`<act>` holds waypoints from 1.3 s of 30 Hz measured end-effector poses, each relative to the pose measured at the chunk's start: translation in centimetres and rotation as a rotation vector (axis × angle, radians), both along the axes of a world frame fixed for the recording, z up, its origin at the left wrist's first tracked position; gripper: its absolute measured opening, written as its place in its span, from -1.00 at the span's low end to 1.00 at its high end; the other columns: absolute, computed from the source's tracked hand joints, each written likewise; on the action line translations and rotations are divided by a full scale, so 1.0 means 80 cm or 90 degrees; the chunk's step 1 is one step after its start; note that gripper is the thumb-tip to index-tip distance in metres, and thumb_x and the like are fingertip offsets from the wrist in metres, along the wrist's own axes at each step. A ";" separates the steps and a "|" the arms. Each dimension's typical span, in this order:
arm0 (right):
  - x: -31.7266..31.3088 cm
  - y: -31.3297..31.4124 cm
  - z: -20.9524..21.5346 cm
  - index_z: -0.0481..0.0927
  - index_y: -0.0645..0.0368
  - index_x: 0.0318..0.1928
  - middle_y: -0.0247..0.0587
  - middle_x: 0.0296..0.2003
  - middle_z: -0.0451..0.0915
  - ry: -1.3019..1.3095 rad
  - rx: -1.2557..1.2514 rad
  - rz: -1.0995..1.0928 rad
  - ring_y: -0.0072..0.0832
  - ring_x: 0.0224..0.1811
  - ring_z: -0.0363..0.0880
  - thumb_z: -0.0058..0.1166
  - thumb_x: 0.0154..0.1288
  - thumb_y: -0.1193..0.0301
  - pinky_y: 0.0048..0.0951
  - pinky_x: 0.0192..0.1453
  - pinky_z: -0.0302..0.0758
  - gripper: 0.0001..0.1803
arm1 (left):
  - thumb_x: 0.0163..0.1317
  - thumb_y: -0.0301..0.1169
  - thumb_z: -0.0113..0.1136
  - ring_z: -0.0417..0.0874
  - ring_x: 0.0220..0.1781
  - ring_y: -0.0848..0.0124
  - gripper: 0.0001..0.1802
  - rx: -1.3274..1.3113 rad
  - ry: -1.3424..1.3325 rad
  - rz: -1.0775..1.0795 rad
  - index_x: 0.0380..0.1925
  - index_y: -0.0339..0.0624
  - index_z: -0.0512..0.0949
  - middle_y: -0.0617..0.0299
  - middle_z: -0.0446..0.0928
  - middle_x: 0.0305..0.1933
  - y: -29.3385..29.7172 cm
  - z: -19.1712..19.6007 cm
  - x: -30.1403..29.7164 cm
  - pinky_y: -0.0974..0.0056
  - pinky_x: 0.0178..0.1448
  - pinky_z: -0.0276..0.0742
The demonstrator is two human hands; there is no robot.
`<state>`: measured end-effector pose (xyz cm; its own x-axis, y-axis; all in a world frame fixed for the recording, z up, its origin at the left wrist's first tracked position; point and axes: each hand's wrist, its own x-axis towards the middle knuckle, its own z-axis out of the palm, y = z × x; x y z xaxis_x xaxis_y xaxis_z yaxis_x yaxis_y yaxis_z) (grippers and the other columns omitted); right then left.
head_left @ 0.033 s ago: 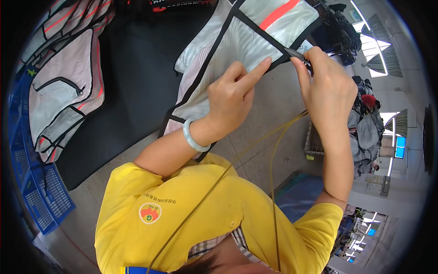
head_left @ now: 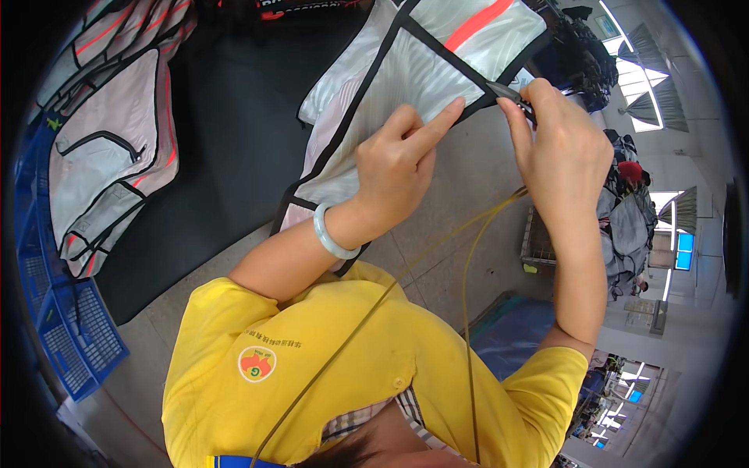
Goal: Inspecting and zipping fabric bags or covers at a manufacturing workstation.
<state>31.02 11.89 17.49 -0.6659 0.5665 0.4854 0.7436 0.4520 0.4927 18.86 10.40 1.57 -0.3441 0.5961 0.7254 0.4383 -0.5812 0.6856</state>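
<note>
A white, partly sewn fabric piece [head_left: 437, 74] with black binding and a red-orange stripe hangs over the table's right side. My left hand [head_left: 396, 168] is closed on its right part, index finger stretched along the fabric toward the black-bound edge; the thumb is hidden. In my right hand [head_left: 563, 148], pinched between thumb and fingers, are small dark thread snips [head_left: 505, 93]. Their pointed blades touch the black binding at the edge. A yellow cord [head_left: 491, 210] runs from below my right hand down across my chest.
A black table [head_left: 226, 156] lies at left and centre. Similar sewn pieces [head_left: 101, 148] are laid on its left side. Blue plastic baskets [head_left: 86, 335] stand at far left. Right of me are a wire crate [head_left: 537, 242] and heaps of dark bags [head_left: 624, 249].
</note>
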 end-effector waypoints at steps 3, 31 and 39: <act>-0.003 -0.002 0.004 0.50 0.12 -0.34 -0.30 -0.55 0.54 -0.025 -0.006 0.000 -0.32 -0.53 0.57 0.30 0.18 0.25 -0.34 -0.49 0.41 -0.73 | -0.02 -0.70 0.19 0.39 -0.61 0.37 -0.34 -0.008 0.016 0.014 0.10 0.20 0.64 0.27 0.27 -0.52 -0.001 -0.004 0.000 0.30 -0.53 0.38; -0.012 0.037 -0.072 0.53 0.23 -0.36 -0.61 -0.51 0.32 0.762 -0.586 0.231 -0.79 -0.44 0.19 0.12 0.43 0.34 -0.65 -0.38 0.14 -0.76 | 0.10 -0.59 0.29 0.63 -0.39 0.19 -0.79 0.121 0.140 -0.104 -0.24 -0.16 0.56 0.19 0.51 -0.26 0.025 0.079 -0.075 0.23 -0.37 0.54; -0.028 0.037 -0.067 0.58 0.29 -0.25 -0.58 -0.51 0.35 0.717 -0.626 0.267 -0.78 -0.44 0.20 0.12 0.42 0.33 -0.62 -0.39 0.16 -0.77 | 0.14 -0.56 0.29 0.63 -0.39 0.17 -0.84 0.102 0.109 -0.068 -0.29 -0.17 0.53 0.21 0.51 -0.31 0.030 0.064 -0.076 0.17 -0.39 0.54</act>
